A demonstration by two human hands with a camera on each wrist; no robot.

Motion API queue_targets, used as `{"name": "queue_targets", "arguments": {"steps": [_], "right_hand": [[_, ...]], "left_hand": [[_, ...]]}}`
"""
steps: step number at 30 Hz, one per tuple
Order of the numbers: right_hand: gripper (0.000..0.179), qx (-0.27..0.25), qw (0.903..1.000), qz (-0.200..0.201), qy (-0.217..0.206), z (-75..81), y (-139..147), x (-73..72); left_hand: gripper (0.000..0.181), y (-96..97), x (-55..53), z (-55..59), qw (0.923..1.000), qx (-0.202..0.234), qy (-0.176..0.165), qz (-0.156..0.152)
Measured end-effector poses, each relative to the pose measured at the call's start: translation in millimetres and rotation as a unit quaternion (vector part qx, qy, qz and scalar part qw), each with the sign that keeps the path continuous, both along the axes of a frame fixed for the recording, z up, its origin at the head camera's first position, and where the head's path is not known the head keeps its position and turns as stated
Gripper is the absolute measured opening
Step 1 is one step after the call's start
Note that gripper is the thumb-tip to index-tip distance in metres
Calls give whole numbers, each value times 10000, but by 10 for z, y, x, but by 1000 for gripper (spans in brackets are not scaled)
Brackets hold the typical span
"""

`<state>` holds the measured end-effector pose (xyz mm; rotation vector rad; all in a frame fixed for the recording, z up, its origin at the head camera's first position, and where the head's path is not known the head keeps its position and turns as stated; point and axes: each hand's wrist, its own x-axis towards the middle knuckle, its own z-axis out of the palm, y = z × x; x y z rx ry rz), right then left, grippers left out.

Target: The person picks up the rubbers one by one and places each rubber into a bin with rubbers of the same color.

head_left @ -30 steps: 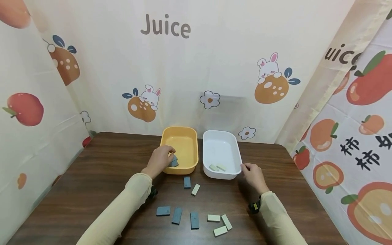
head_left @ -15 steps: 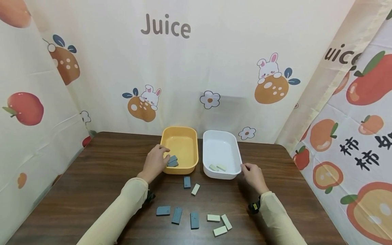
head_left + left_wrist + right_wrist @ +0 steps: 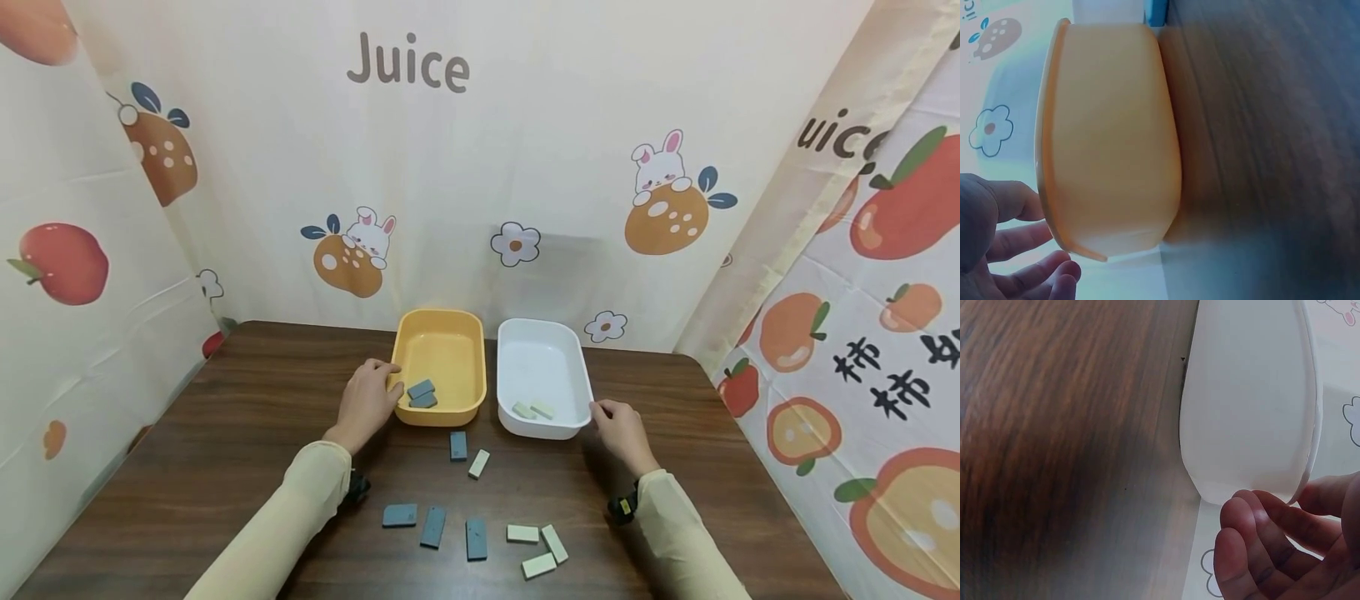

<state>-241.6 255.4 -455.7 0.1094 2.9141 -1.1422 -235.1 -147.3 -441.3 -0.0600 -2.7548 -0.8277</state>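
My left hand [image 3: 365, 402] is at the left rim of the yellow plastic tub [image 3: 472, 358], fingers loosely bent, nothing in them. In the left wrist view its thumb and forefinger tips reach the rim; whether they press it is unclear. Two blue-grey rectangular blocks [image 3: 422, 393] lie in this tub's near left corner. My right hand [image 3: 621, 433] pinches the rim of the white plastic tub [image 3: 536, 358] near its front right corner, with the other fingers curled outside. Two pale green blocks [image 3: 542, 410] lie inside the white tub.
Several blue-grey blocks [image 3: 476, 539] and several pale green blocks [image 3: 522, 534] are spread on the brown wooden table [image 3: 225, 433] in front of the tubs. Behind the table hangs a printed curtain [image 3: 450, 167], close to the tubs' far ends.
My left hand has drawn back leftward from above the blue-grey blocks to the yellow tub's rim, uncovering both blocks. The right hand has stayed on the white tub.
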Motion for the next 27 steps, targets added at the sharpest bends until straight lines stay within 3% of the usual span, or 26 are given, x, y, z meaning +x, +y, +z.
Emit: {"name": "queue_targets", "arguments": {"steps": [12,22,27], "right_hand": [[36,13,10000,26,58,5,1,11],[38,27,10000,5,27,23,27,29],[39,168,9991,-244,295,108,45,93]], "left_hand": [[38,-47,33,-48,9996,-60,-251,149],[38,-65,72,-82,9998,-86,-157,81],[38,-74,73,-100,9999,3,-116,64]]}}
